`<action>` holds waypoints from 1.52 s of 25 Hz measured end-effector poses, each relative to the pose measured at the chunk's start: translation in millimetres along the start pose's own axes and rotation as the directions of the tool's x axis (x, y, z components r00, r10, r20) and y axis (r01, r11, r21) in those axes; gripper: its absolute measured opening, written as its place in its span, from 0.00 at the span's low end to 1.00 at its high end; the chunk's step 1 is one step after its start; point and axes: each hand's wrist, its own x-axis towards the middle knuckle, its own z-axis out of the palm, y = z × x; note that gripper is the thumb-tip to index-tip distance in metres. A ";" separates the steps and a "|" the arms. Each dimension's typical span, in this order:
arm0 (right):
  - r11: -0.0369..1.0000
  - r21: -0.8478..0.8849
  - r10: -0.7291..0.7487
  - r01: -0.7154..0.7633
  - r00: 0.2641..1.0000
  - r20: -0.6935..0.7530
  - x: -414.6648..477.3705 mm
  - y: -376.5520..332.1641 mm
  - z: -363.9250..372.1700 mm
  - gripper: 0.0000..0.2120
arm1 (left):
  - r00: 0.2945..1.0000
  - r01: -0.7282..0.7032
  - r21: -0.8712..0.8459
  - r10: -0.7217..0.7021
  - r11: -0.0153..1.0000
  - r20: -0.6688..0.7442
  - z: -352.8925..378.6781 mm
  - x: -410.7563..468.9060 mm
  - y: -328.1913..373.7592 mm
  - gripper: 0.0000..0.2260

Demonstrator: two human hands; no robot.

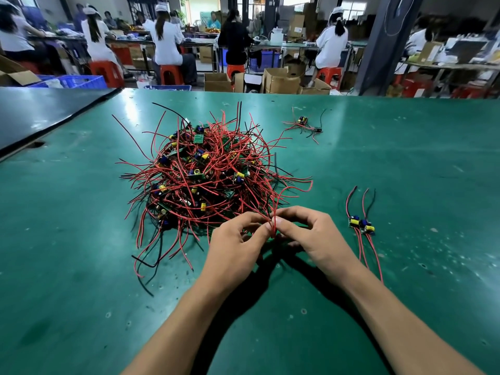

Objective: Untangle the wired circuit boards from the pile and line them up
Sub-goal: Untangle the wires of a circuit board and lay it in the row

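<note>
1. Mid-table on the green work mat sits the big tangled pile of red and black wires, studded with small green circuit boards.
2. Both hands are in at the pile's near edge, meeting fingertip to fingertip.
3. Left hand: the fingers are curled, with thumb and forefinger pinching thin red wire strands that loop up and back into the pile.
4. Right hand: thumb and forefinger are nipped onto the same strands, right beside the left's pinch. The other fingers are arched and loosely bent above the mat.
5. Which board those strands lead to, I can't tell.
6. Over to the right, two separate boards with blue and yellow components lie side by side. Their wires run straight out at both ends, well apart from the pile.
7. Far side, right of the pile, a small loose cluster of boards and wires lies on its own.
8. Beyond the table, people sit on red stools at benches, with cardboard boxes on the floor.
</note>
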 end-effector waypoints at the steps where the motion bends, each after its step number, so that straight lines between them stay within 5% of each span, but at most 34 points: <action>1: 1.000 -0.019 -0.024 0.024 1.000 0.020 -0.7 -1.0 -0.3 0.04 | 1.000 -0.024 0.035 0.025 0.999 -0.013 0.2 -0.4 -0.5 0.04; 4: 0.999 0.016 -0.028 0.028 0.999 0.031 -1.3 -0.9 1.2 0.06 | 0.987 -0.151 0.210 0.160 0.966 -0.027 1.8 -2.9 -0.4 0.05; 8: 0.998 -0.034 -0.062 0.060 0.997 -0.043 -0.2 -3.3 -1.0 0.07 | 0.980 -0.189 0.220 0.199 0.957 -0.024 5.1 -3.6 2.4 0.06; 15: 0.992 0.118 0.054 -0.045 0.996 -0.074 0.9 -6.3 -2.3 0.12 | 0.989 0.065 -0.034 -0.060 0.997 0.135 6.8 -7.6 10.2 0.11; 23: 0.961 0.262 0.118 -0.086 0.987 -0.109 1.7 -1.9 -5.2 0.29 | 0.912 0.275 -0.289 -0.153 0.917 0.381 2.2 -1.5 8.1 0.17; 29: 0.942 0.305 0.141 -0.136 0.990 0.007 -1.3 -3.9 0.1 0.13 | 0.869 0.458 -0.525 -0.238 0.718 0.433 2.2 -0.4 8.1 0.13; 33: 0.970 0.206 0.131 -0.132 0.991 0.021 -3.3 -6.0 1.6 0.13 | 0.909 0.396 -0.492 -0.256 0.775 0.329 7.6 -1.6 7.9 0.04; 38: 0.971 0.183 0.149 -0.151 0.989 0.025 -3.1 -7.7 -6.0 0.13 | 0.914 0.386 -0.466 -0.262 0.796 0.309 4.2 -0.6 8.5 0.05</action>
